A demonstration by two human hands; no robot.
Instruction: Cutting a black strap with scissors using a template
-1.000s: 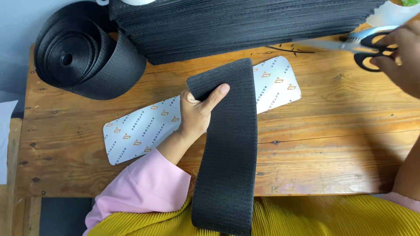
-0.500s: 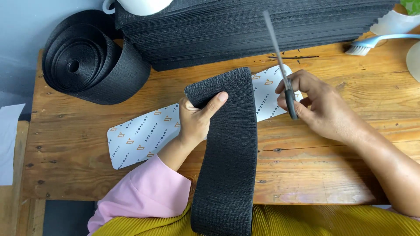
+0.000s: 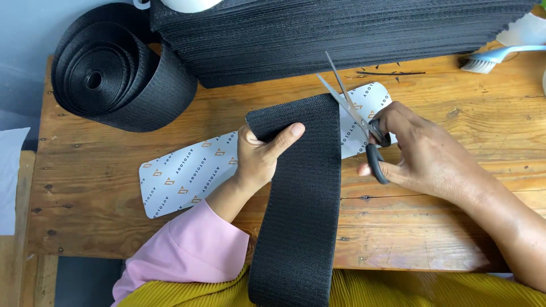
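Note:
A wide strip of black webbing (image 3: 301, 193) runs from my lap up over the wooden table (image 3: 426, 227). My left hand (image 3: 263, 154) pinches the strip near its top left edge, thumb lying across the front. My right hand (image 3: 424, 156) holds black-handled scissors (image 3: 355, 116), blades parted and pointing up-left, right beside the strip's upper right corner. Under the strip lies a white patterned card template (image 3: 182, 176), slanting from lower left to upper right.
A big roll of black webbing (image 3: 114, 74) sits at the table's far left. A tall stack of cut black strips (image 3: 341, 34) fills the back. A light blue brush (image 3: 492, 59) lies at the far right, a white cup (image 3: 182, 4) on the stack.
My right hand reached to the far right for the scissors, brought them across the table, and now holds them with blades parted at the strip's upper right edge. My left hand stayed on the strip.

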